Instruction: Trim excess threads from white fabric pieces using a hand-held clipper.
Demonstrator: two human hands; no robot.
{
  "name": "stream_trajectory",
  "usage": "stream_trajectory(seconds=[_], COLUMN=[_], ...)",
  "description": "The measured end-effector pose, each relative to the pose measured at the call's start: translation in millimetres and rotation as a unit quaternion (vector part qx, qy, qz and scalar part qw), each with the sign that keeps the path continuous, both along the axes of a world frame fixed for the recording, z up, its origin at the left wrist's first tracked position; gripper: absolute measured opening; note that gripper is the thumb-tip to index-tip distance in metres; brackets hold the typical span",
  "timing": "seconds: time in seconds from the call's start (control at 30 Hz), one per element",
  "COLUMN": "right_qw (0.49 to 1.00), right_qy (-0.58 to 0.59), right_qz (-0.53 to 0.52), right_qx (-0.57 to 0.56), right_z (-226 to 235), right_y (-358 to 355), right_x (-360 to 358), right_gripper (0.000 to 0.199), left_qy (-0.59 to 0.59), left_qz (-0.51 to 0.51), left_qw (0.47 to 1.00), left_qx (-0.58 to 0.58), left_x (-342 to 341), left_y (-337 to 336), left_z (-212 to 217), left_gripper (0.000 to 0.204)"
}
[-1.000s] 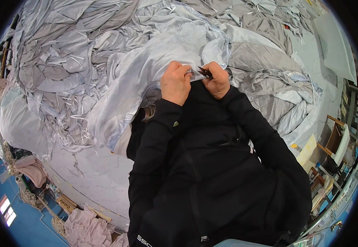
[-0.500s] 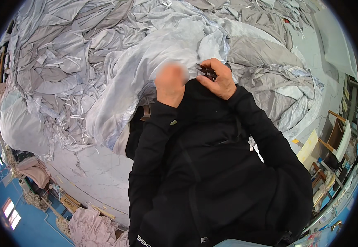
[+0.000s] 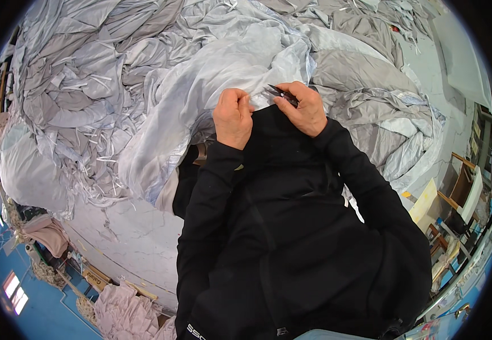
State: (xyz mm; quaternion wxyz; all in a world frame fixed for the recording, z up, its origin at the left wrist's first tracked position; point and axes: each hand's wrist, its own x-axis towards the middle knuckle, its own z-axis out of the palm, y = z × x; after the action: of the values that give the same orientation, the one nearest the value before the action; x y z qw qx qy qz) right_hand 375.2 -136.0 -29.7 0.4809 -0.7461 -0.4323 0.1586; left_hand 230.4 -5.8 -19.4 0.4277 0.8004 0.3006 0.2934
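Pale grey fabric [image 3: 217, 68] lies in loose folds across my lap and just beyond my hands. My left hand [image 3: 232, 120] is closed in a pinch at the fabric's near edge; whatever is between its fingertips is too small to make out. A short gap to the right, my right hand [image 3: 308, 112] grips small black thread snips [image 3: 285, 97], their pointed blades angled up and left toward the left hand. The snips' blades look slightly apart, and pale fabric shows between the two hands.
Heaped grey and white fabric [image 3: 81, 102] with narrow white ties spreads around the left and far side. Marbled floor [image 3: 124, 238] shows at the left. Pink cloth [image 3: 124, 311] and a cardboard box [image 3: 96, 279] lie lower left. Wooden furniture [image 3: 461, 181] stands at the right.
My left hand's fingers have come down slightly into a pinch near the fabric's edge; they were blurred before. The snips have turned a little, and the right hand has barely shifted.
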Motion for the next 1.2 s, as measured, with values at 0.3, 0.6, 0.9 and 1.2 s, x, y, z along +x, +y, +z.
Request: stream_trajectory(seconds=[0.3, 0.6, 0.9, 1.2], right_qw=[0.995, 0.980, 0.989, 0.998], right_qy=[0.103, 0.172, 0.113, 0.018], right_qz=[-0.007, 0.092, 0.063, 0.052], right_qx=[0.014, -0.047, -0.065, -0.006], right_z=[-17, -1, -1, 7], right_y=[0, 9, 14, 27], right_x=[5, 1, -7, -27], right_gripper=[0.032, 0.056, 0.054, 0.055], left_qy=[0.011, 0.111, -0.305, -0.355], left_qz=[0.072, 0.141, 0.271, 0.274], left_qw=[0.983, 0.923, 0.591, 0.614], left_qx=[-0.169, -0.339, -0.695, -0.649], left_x=[-76, -104, -81, -84], left_y=[6, 9, 18, 23], left_z=[13, -47, -61, -60], left_gripper=[0.006, 0.039, 0.027, 0.016])
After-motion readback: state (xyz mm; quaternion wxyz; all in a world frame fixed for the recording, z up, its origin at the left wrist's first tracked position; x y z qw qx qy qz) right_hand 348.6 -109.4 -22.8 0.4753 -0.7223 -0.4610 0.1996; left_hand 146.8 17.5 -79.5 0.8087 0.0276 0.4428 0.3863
